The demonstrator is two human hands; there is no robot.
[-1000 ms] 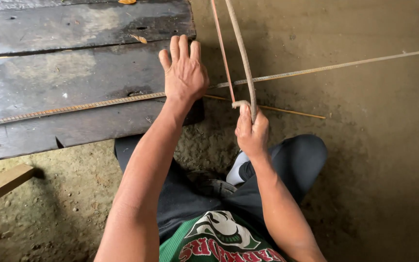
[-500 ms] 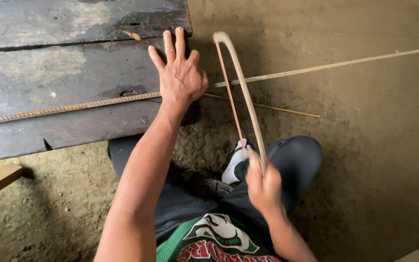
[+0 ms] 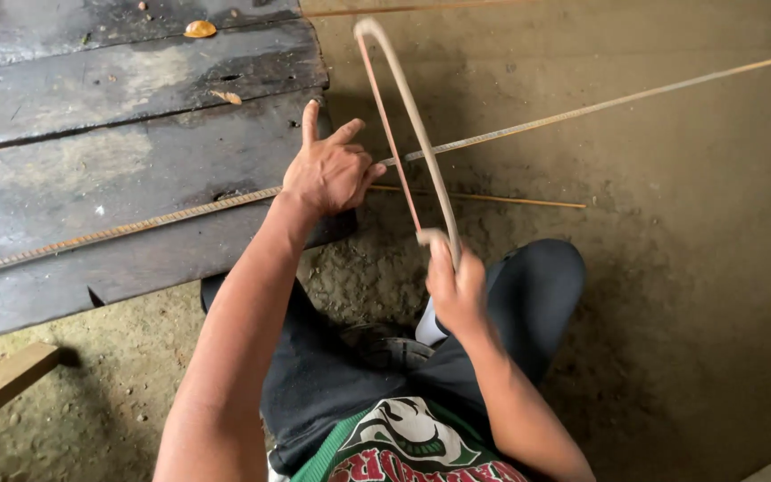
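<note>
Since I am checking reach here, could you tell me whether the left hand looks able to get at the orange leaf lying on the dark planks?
Probably yes: the left hand rests on the same planks, and nothing stands between it and the orange leaf.

Left arm stretched forward, bare forearm running up from the lower left. Left hand [image 3: 330,171] back-up at the table's right edge, index finger pointing straight ahead, thumb out to the right, other fingers curled under; grip state unclear. Right arm bent at the elbow, forearm rising from the lower right. Right hand [image 3: 457,290] closer to the body, fist closed, knuckles toward the camera, slightly blurred. Hands apart, left ahead of right.
</note>
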